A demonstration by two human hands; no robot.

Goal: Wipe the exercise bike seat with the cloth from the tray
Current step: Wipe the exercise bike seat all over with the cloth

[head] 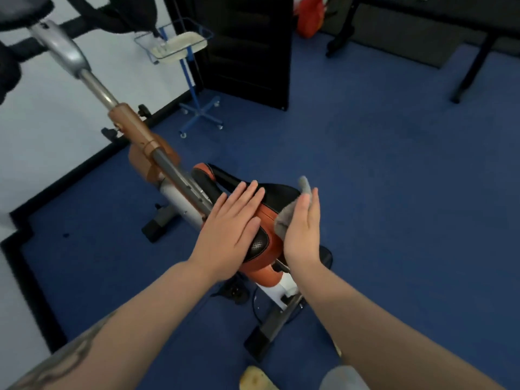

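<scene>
The exercise bike seat point(277, 194), black on top with orange sides, sits in the middle of the view. My left hand point(229, 229) lies flat on the seat's left side, fingers straight and together. My right hand point(302, 232) presses a grey cloth point(287, 218) against the seat's right side; a corner of the cloth sticks up past my fingertips. The white tray point(180, 45) sits in a blue wire stand at the back by the wall.
The bike's frame and post point(126, 122) run up to the left toward the handlebars. The blue wheeled stand point(201, 114) is behind the bike. A black cabinet point(247, 49) stands beside it. Desk legs point(472, 68) are at far right on blue carpet.
</scene>
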